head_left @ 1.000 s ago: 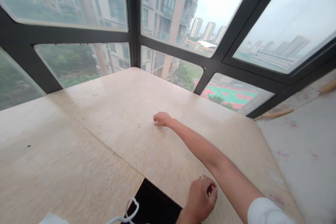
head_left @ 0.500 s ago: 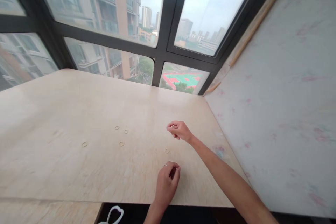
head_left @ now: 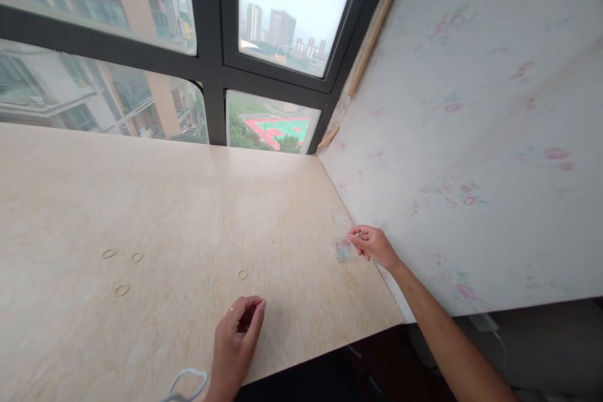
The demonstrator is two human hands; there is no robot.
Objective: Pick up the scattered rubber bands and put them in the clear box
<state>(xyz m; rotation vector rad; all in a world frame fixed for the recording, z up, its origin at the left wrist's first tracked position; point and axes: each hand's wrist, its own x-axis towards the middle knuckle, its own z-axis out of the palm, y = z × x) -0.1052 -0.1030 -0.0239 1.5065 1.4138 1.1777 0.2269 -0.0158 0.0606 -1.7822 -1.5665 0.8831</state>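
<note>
My right hand point(head_left: 373, 245) is at the right side of the pale marbled surface, thumb and fingertips pinched. What the pinch holds, if anything, is too small to make out. Just left of those fingertips is a small clear plastic container or packet point(head_left: 342, 251) with reddish and greenish marks. Near the front edge rests my left hand point(head_left: 239, 333), its fingers curled and the thumb meeting the index finger; the inside of the grip is hidden. A thin yellowish ring point(head_left: 242, 274) lies just beyond it. Farther left are more such rings, among them one ring point(head_left: 122, 290) nearest the front.
The marbled surface point(head_left: 188, 213) meets dark-framed windows point(head_left: 214, 44) at the back. A flower-patterned wall point(head_left: 461, 138) bounds it on the right. A white looped cord or handle point(head_left: 188, 374) shows at the front edge, beside my left wrist.
The view has turned to the right. My right hand has moved right, to beside the clear plastic item near the wall. My left hand remains curled near the single ring.
</note>
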